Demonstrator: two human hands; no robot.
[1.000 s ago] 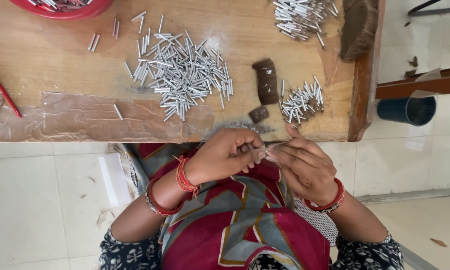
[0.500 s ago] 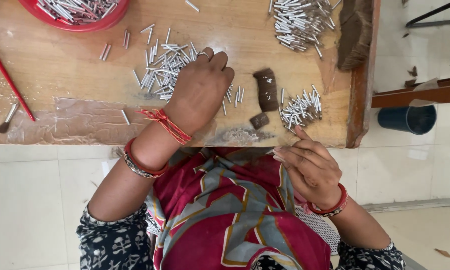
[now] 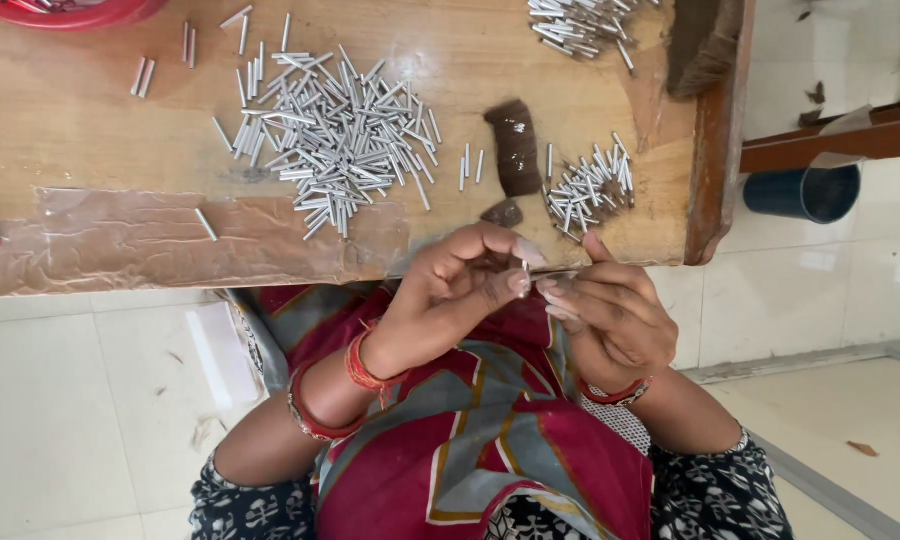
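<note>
Two hands pinch one tiny metal tube.
The left hand and right hand close fingertips on the small tube, at 5 o'clock from the big tube pile on the wooden table.

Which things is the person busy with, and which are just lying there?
In use: left hand and right hand pinch a small metal tube; big tube pile.

Lying about: brown lump, red bowl, dark blue cup.
</note>
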